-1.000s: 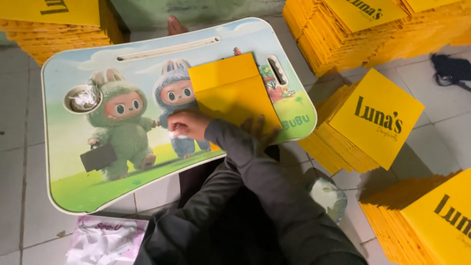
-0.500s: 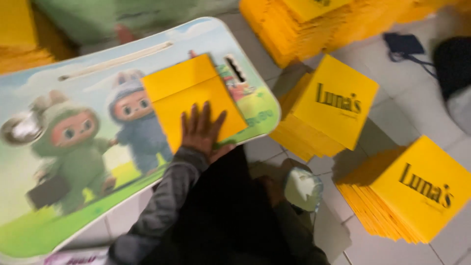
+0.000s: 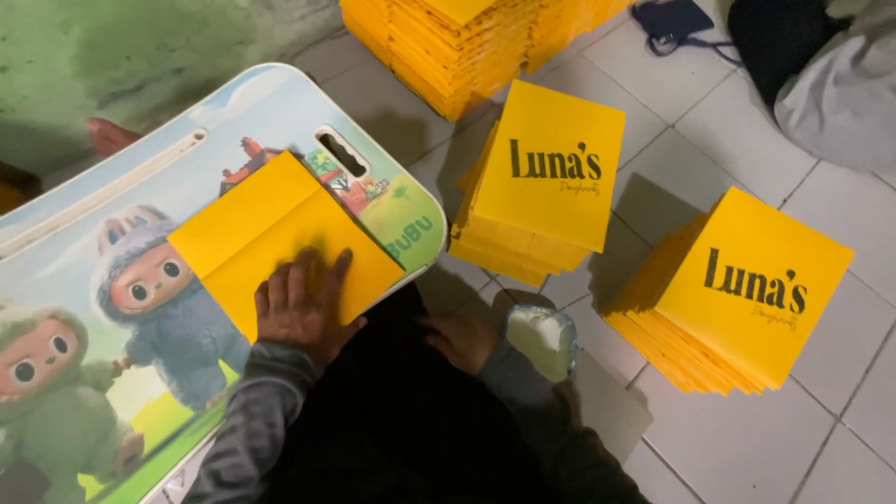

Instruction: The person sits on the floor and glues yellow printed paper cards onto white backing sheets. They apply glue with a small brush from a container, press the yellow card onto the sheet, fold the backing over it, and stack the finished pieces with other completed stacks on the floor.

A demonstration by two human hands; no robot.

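A blank yellow folded paper sheet point(image 3: 280, 233) lies on a lap desk point(image 3: 112, 187) printed with cartoon furry characters. My left hand point(image 3: 303, 303) lies flat on the sheet's near corner, fingers spread, pressing it down. My right hand point(image 3: 462, 341) rests low on my dark clothing beside the desk's right edge, holding nothing that I can see. A small pale container point(image 3: 543, 338) sits on the floor just right of that hand.
Two stacks of yellow printed sheets stand on the tiled floor to the right, one nearer the desk point(image 3: 546, 182), one further right point(image 3: 737, 294). Taller yellow piles point(image 3: 457, 42) line the back. A dark pouch point(image 3: 672, 19) and grey fabric point(image 3: 840, 84) lie top right.
The view has swung to the right, bringing the floor stacks closer to the middle. My left hand stays pressed on the yellow sheet. My right hand now shows on my lap.
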